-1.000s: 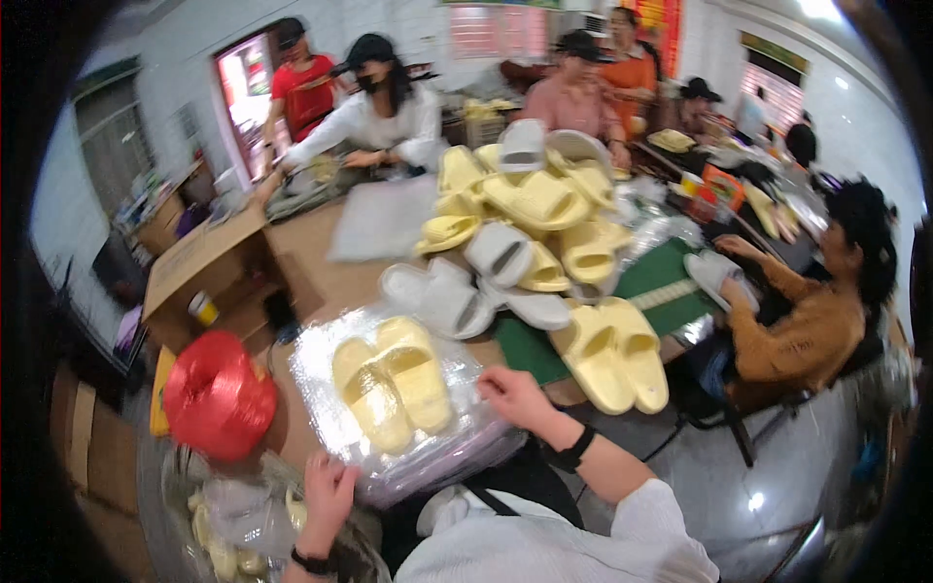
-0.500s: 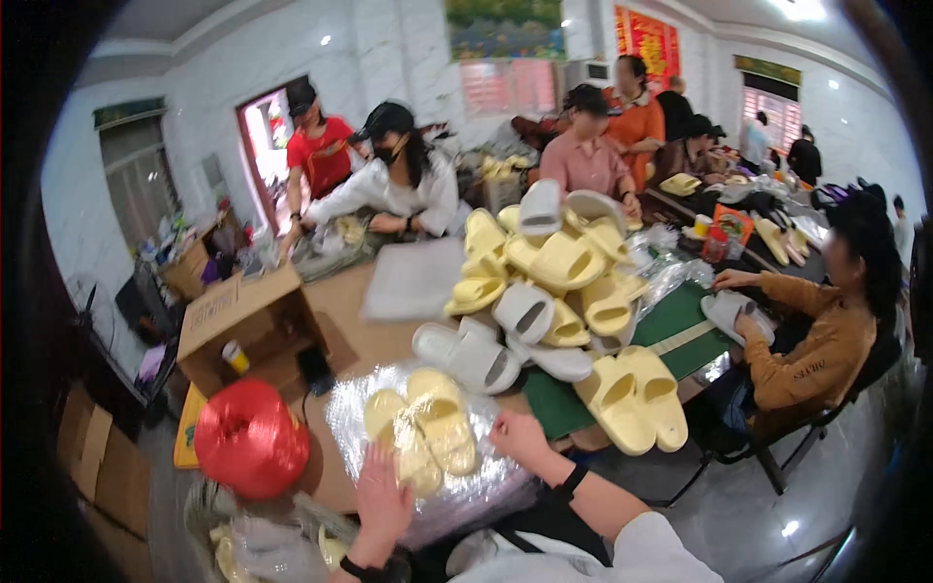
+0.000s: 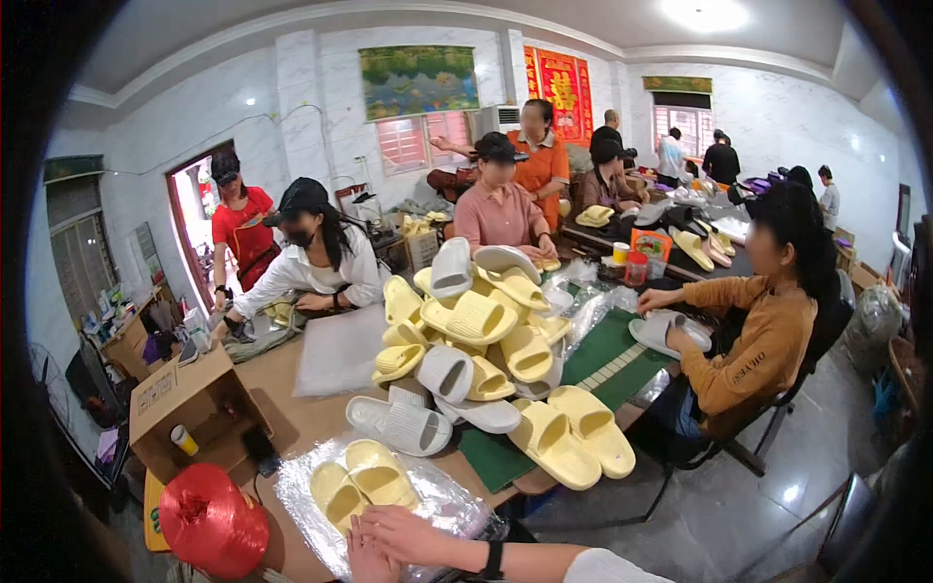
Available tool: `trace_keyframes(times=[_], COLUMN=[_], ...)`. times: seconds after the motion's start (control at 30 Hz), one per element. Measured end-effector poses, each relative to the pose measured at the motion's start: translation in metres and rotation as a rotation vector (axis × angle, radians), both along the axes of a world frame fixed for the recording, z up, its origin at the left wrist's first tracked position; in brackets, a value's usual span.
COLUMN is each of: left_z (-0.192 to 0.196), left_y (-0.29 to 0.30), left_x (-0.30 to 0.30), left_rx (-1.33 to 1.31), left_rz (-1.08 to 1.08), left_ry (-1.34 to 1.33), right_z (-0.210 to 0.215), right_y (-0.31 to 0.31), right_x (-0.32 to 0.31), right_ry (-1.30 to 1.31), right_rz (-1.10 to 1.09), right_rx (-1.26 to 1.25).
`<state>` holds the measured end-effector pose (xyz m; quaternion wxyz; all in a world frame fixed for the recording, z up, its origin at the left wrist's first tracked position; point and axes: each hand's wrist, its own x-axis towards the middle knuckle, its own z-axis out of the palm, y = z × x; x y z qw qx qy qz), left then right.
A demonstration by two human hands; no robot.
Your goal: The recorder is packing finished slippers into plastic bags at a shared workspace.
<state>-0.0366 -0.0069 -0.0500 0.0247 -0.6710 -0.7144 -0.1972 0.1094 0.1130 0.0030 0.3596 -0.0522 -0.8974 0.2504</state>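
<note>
The long work table (image 3: 292, 413) fills the middle of my view, its brown top running from 6 o'clock up toward 1 o'clock, and at its centre sits the big heap of yellow and white slippers (image 3: 471, 340), piled loosely. A green mat (image 3: 603, 355) lies at 3 o'clock of the heap, with one yellow pair (image 3: 569, 435) resting on its near edge. At 9 o'clock an open cardboard box (image 3: 190, 408) stands on the table corner, and just below it, toward 7 o'clock, a red spool of twine (image 3: 212, 525) sits by the table's near edge. Straight ahead of me at 6 o'clock lies the clear plastic bag (image 3: 428, 500), spread flat and crinkled, with a pair of yellow slippers (image 3: 360, 481) inside it, side by side, toes pointing away from me. My right hand (image 3: 413, 532) rests on the bag just at 5 o'clock of that pair — fingers loosely curled and laid on the plastic, pinching nothing that I can make out. My left hand (image 3: 364, 556) is right beside it at the very bottom edge, fingers together and pointing up at the slippers' heels; it is cut off by the frame, so I cannot tell whether it grips the bag. Other people sit around the table, handling slippers of their own.
</note>
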Motion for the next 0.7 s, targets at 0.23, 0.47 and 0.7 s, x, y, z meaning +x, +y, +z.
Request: trace_keyframes(times=[0.23,0.47,0.7], left_z=[0.027,0.006,0.029], left_y=[0.007,-0.007,-0.015], left_x=[0.021,0.002,0.01], left_rx=[-0.023,-0.084,-0.078], left_rz=[0.012,0.206,0.504], left_ry=[-0.002,-0.178,-0.294], right_z=[-0.035,-0.058,-0.051], right_y=[0.029,0.04,0.04], right_x=[0.007,0.009,0.011], right_ry=[-0.363,-0.309,-0.305], right_rz=[-0.369,-0.482,-0.491], right_rx=[0.1,0.097,0.097])
